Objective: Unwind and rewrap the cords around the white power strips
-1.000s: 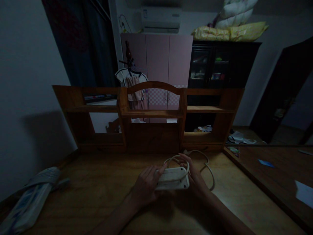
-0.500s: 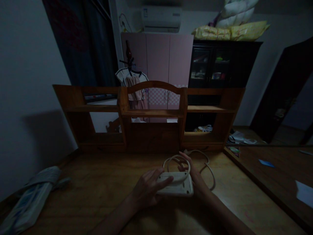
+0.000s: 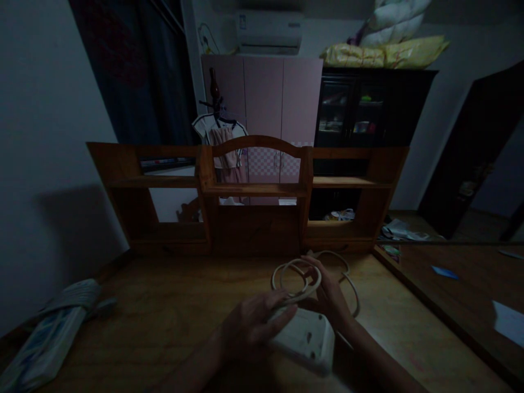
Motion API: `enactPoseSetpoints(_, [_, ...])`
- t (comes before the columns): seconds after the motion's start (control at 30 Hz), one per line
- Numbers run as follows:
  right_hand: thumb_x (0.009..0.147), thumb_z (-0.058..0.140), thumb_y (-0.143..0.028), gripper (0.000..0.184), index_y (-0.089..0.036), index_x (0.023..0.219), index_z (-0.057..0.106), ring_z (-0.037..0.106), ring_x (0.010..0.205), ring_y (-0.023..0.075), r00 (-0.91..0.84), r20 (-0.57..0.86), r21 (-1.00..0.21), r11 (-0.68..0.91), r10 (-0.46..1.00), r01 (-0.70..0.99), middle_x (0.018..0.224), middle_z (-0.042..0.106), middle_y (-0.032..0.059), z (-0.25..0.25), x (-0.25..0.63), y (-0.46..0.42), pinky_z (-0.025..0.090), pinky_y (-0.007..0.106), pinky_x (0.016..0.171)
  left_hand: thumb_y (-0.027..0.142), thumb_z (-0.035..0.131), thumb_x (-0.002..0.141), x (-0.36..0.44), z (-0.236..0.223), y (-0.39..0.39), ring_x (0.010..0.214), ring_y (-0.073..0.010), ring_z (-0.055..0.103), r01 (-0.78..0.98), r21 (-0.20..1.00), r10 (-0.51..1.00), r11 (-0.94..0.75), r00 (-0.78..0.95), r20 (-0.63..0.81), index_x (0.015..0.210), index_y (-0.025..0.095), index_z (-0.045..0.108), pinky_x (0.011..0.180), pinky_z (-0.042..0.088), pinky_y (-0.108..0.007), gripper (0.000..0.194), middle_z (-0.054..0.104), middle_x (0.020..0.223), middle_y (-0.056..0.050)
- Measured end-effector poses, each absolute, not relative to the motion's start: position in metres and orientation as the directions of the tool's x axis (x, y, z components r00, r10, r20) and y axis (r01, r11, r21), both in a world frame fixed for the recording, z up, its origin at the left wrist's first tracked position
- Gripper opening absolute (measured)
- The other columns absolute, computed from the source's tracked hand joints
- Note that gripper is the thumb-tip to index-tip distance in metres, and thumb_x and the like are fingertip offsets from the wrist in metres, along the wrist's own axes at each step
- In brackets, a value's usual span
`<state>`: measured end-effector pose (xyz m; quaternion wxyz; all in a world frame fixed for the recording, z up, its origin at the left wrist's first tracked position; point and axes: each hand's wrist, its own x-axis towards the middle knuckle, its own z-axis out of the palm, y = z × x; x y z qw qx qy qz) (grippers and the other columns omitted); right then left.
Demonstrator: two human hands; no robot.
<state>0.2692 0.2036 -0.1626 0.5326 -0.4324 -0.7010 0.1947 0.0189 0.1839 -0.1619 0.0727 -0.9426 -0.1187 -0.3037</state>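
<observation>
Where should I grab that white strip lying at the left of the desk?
I'd take the white strip by its near half, coming from its right and gripping across its width. Its far end is wrapped in cord, which could slip or loosen, while the wall stands on its left. The long, narrow body should suit that grip.

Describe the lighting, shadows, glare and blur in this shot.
Head view: dim overall; head view: a broad, soft shadow on the left wall; head view: pale glare on the desk, toward its right side; head view: the left hand looks slightly blurred, the wooden shelf sharper.
</observation>
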Motion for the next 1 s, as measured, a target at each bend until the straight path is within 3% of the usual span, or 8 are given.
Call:
enactPoseSetpoints(0.17, [0.097,0.038,-0.034,0.036,-0.022,0.127,0.053,0.059,0.103,0.0225,-0.022,0.594,-0.727,0.549,0.804,0.412,0.123,0.057,0.0098,-0.168,0.276,0.207,0.051,0.034,0.085,0.03,0.053,0.088,0.01,-0.156,0.178,0.131,-0.0319,0.04,0.151,0.085,0.171,-0.985,0.774,0.61,0.132,0.029,0.05,0.106,0.033,-0.055,0.045,0.048,0.138,-0.012])
enactPoseSetpoints(0.3, [0.097,0.037,-0.035,0.036,-0.023,0.127,0.053,0.056,0.11,0.0243,0.047,0.597,-0.734,0.52,0.801,0.437,0.129,0.054,0.0094,-0.175,0.282,0.212,0.054,0.033,0.079,0.041,0.065,0.078,0.016,-0.161,0.17,0.119,-0.0328,0.053,0.077,0.658,0.612,-0.749,0.462,0.642,0.117,0.024,0.063,0.103,0.039,-0.053,0.043,0.06,0.124,-0.012])
enactPoseSetpoints(0.4, [0.098,0.036,-0.037,0.035,-0.023,0.124,0.055,0.059,0.106,0.0236,0.071,0.566,-0.755,0.481,0.821,0.445,0.123,0.058,0.009,-0.177,0.284,0.215,0.055,0.032,0.073,0.045,0.051,0.087,0.027,-0.16,0.169,0.105,-0.0305,0.063,-0.141,0.861,0.855,-0.488,0.12,0.505,0.122,0.019,0.057,0.088,0.052,-0.046,0.044,0.063,0.12,-0.014])
enactPoseSetpoints(0.5, [0.097,0.039,-0.039,0.032,-0.023,0.117,0.059,0.062,0.094,0.0219,0.062,0.574,-0.736,0.481,0.817,0.476,0.114,0.06,0.0087,-0.175,0.284,0.216,0.055,0.03,0.068,0.045,0.052,0.086,0.031,-0.153,0.181,0.092,-0.0294,0.067,-0.384,0.885,0.964,-0.264,-0.09,0.249,0.113,0.014,0.059,0.074,0.056,-0.038,0.042,0.066,0.111,-0.014])
enactPoseSetpoints(0.63, [0.096,0.042,-0.038,0.028,-0.023,0.112,0.06,0.061,0.091,0.0216,0.061,0.591,-0.713,0.486,0.804,0.505,0.112,0.06,0.008,-0.172,0.284,0.215,0.052,0.029,0.066,0.049,0.059,0.081,0.025,-0.151,0.204,0.081,-0.0255,0.069,-0.572,0.813,0.993,0.111,0.032,-0.113,0.105,0.009,0.061,0.068,0.057,-0.035,0.046,0.07,0.092,-0.014])
enactPoseSetpoints(0.73, [0.097,0.042,-0.038,0.029,-0.022,0.113,0.059,0.062,0.089,0.0214,0.067,0.571,-0.746,0.483,0.818,0.458,0.11,0.061,0.0082,-0.168,0.285,0.214,0.052,0.03,0.068,0.05,0.062,0.08,0.02,-0.159,0.214,0.07,-0.0219,0.069,-0.607,0.761,0.971,0.229,0.091,-0.22,0.107,0.011,0.059,0.06,0.057,-0.032,0.047,0.07,0.085,-0.011])
enactPoseSetpoints(0.87, [0.097,0.041,-0.037,0.031,-0.021,0.119,0.057,0.062,0.088,0.0214,0.055,0.555,-0.78,0.496,0.83,0.382,0.113,0.061,0.0091,-0.165,0.284,0.212,0.053,0.031,0.069,0.059,0.06,0.079,0.015,-0.171,0.221,0.057,-0.0167,0.063,-0.642,0.698,0.948,0.318,0.223,-0.226,0.094,0.013,0.058,0.05,0.051,-0.026,0.048,0.065,0.072,-0.005])
enactPoseSetpoints(1.0, [0.096,0.042,-0.037,0.034,-0.022,0.125,0.054,0.061,0.09,0.022,0.051,0.559,-0.78,0.504,0.828,0.371,0.115,0.061,0.0095,-0.167,0.283,0.211,0.053,0.03,0.068,0.051,0.062,0.079,0.012,-0.193,0.229,0.04,-0.0082,0.044,-0.723,0.605,0.891,0.333,0.451,0.048,0.065,0.016,0.047,0.04,0.037,-0.019,0.04,0.046,0.051,0.004])
